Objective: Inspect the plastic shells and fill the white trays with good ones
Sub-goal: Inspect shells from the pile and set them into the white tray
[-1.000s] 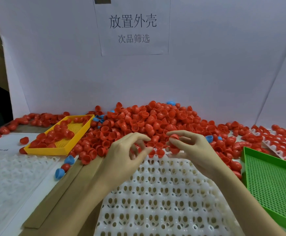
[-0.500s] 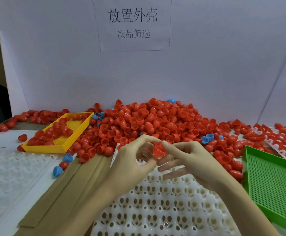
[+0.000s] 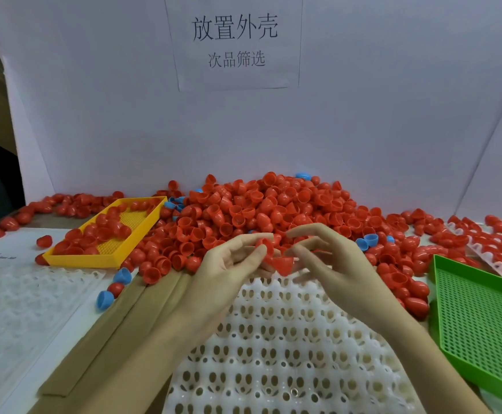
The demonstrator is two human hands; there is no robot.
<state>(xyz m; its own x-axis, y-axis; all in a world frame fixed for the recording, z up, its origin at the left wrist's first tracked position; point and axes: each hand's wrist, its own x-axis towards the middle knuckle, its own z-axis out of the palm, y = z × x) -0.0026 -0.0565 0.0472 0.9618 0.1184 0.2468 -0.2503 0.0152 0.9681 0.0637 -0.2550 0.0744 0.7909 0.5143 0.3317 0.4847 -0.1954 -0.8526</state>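
Two hands: both raised over the middle white tray, fingertips meeting at red shells.
Far left tray: a second white tray on the table, cups bare.
Yellow tray: left of the heap, partly filled with red shells.
Stray blue shells: a few beside the brown cardboard strips.
Left hand: thumb and fingers pinched on a red shell, palm turned inward.
Second shell: red, cone-like, between the two hands; which hand grips it I cannot tell.
Right hand: fingers spread and curved, tips near the shells; grip unclear.
Heap: red shells piled behind the hands, against the white wall.
Green tray: right of the middle tray, mesh floor bare.
Far right: another white tray, red shells seated in it.
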